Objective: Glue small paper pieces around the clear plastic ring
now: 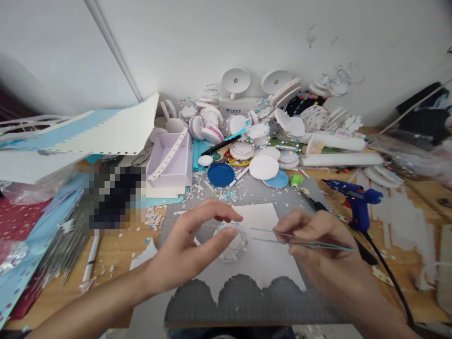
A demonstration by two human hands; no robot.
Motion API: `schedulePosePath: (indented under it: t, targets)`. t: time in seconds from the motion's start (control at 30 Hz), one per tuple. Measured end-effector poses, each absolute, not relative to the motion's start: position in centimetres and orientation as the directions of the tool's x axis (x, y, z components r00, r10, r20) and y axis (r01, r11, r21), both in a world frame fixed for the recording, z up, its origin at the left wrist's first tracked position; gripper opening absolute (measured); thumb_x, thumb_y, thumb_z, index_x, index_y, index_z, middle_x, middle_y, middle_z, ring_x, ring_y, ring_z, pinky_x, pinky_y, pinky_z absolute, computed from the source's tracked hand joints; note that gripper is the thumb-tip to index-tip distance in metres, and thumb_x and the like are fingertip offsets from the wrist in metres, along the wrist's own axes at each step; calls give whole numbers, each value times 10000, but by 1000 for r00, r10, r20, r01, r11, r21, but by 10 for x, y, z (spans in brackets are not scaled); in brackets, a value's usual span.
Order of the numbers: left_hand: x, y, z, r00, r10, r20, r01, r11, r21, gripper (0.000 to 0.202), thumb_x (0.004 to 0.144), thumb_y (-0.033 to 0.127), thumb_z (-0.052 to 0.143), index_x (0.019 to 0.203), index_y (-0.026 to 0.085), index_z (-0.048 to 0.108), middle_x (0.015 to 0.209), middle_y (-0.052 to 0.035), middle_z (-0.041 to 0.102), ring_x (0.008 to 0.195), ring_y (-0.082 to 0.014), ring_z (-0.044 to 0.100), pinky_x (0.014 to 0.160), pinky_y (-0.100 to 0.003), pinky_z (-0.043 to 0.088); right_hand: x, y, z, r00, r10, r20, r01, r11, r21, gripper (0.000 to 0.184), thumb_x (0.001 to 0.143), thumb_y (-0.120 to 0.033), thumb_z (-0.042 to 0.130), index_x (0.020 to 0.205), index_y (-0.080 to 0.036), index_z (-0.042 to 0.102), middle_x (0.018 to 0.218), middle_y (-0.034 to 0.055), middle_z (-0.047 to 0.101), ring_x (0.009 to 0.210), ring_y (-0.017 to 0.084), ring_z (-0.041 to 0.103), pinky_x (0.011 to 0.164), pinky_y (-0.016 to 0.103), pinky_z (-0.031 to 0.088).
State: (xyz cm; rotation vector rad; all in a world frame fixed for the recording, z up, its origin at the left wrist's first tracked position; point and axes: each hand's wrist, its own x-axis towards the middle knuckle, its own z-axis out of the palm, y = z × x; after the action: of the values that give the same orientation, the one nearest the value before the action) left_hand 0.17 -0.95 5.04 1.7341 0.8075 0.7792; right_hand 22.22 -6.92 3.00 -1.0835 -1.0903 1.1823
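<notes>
My left hand (197,242) hovers at the small round white piece (234,245), thumb and fingers apart, with nothing held between them. Pale blue and white bits form a ring around that piece's edge, and my thumb hides part of it. Under it lies a white sheet (263,214) with scalloped cut-outs along its near edge. To the right, my right hand (321,240) grips thin teal tweezers (341,247). Their two prongs point left toward the round piece and stand apart, with nothing visible between the tips. Motion blurs the right fingers.
A grey cutting mat (240,303) covers the middle of the wooden table. Right of it rests a blue glue gun (358,200) with a trailing cord. Behind are a blue lid (221,175), a lilac box (172,162) and stacked white discs (264,167). Paper scraps lie scattered.
</notes>
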Motion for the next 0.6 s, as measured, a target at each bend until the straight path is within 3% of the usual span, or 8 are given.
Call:
schedulePosePath:
  t: [0.23,0.6]
  targets:
    - [2,-21,65,568,822,51,60,-103,993,66,828,176,630,884,170,665,860,-32,644,836,-152,586,787,-274,453,213,-78,40,-36,987,160,-65,157,-985,290,677,-108,743,787,-372,694,845,15,680,802,206,634,689,354,525]
    - [-3,-28,68,562,826,-53,-18,76,997,52,801,149,662,795,180,703,789,-15,645,749,-133,583,696,-249,454,209,-88,42,-89,957,276,34,280,-959,435,688,-51,719,917,-419,681,883,19,691,798,214,648,668,370,542]
